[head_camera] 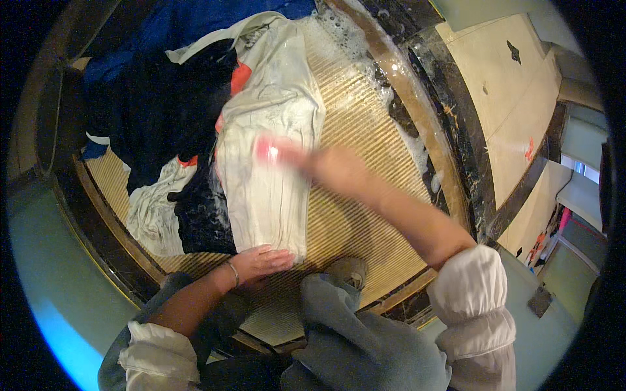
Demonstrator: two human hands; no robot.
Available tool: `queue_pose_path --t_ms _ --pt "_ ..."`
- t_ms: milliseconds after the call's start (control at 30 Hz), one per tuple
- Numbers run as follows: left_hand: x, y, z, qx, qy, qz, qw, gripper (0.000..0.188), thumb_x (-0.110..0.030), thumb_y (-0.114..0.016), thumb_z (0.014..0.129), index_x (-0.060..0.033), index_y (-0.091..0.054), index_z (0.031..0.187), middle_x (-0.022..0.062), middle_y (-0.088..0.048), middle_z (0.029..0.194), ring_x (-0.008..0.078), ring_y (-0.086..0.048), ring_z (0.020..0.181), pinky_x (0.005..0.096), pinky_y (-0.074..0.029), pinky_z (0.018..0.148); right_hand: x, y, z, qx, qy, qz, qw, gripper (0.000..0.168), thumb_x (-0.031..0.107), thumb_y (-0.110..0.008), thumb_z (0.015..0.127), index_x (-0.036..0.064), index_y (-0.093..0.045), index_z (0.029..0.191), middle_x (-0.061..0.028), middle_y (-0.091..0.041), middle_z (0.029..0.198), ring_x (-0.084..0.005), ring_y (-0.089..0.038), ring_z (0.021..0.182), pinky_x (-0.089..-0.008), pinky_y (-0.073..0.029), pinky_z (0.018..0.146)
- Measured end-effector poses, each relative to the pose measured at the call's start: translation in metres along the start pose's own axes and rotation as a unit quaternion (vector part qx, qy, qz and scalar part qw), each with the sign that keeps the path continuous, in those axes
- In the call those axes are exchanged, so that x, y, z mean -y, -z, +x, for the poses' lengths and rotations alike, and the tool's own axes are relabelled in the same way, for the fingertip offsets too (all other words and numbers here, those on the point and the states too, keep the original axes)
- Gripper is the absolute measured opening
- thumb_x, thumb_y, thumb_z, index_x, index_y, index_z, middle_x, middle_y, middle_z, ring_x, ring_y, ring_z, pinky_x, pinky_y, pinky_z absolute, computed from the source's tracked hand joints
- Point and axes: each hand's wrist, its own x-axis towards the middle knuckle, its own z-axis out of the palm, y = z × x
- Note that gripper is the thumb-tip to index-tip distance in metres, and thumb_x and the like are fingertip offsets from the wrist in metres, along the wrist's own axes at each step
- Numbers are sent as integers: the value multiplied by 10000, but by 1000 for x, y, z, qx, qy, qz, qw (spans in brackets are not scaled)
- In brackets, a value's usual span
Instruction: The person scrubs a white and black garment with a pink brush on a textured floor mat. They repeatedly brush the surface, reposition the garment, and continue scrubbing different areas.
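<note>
A wet white cloth garment (pixel 269 205), with dark and orange-red parts, lies spread on a ribbed floor. My left hand (pixel 266 263) rests flat on the near end of its white part, fingers laid across the cloth. Over the middle of that part, my right hand (pixel 337 166) grips a small pink object (pixel 274 150), blurred by motion; its kind is not clear, though it looks like a scrubbing brush. Black cloth (pixel 161 107) lies to the left, with crumpled white cloth (pixel 156 215) at its near end.
Blue cloth (pixel 205 19) lies at the far side. Soapy foam (pixel 342 36) covers the far right floor and runs along the dark stone edge (pixel 455 112). The ribbed floor (pixel 371 161) shows right of the garment. My shoe (pixel 349 273) stands near its lower end.
</note>
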Motion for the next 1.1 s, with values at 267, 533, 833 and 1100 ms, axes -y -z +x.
queue_pose_path --t_ms 267,533,833,1100 --pt "2 5 2 -16 12 87 996 598 -225 -419 907 -237 -250 1480 -37 -239 1544 150 -242 1407 329 -376 1016 35 -37 3 -92 184 57 977 638 157 -471 881 360 -282 1456 -89 -584 569 -265 -632 505 -430 -509 438" --pt "-1 -6 3 4 7 138 990 626 -237 -403 912 -234 -182 1499 -39 -161 1570 158 -213 1420 347 -333 1069 21 -1 -23 -179 -33 1 983 553 189 -542 856 152 -416 1393 -90 -543 531 -260 -580 465 -403 -469 421" --pt "-2 -11 1 -8 16 -21 1000 606 -239 -406 893 -252 -264 1482 -42 -227 1553 148 -227 1421 356 -321 1082 -1 -4 -54 -157 -71 34 984 623 134 -474 873 275 -302 1455 -116 -576 610 -243 -583 460 -383 -446 366" --pt "10 16 9 19 -10 32 999 694 -269 -496 882 -185 -188 1499 16 -177 1572 184 -238 1420 372 -258 1135 36 -19 -61 27 -34 0 999 527 147 -507 890 282 -441 1395 -147 -631 707 -295 -616 544 -426 -507 512"
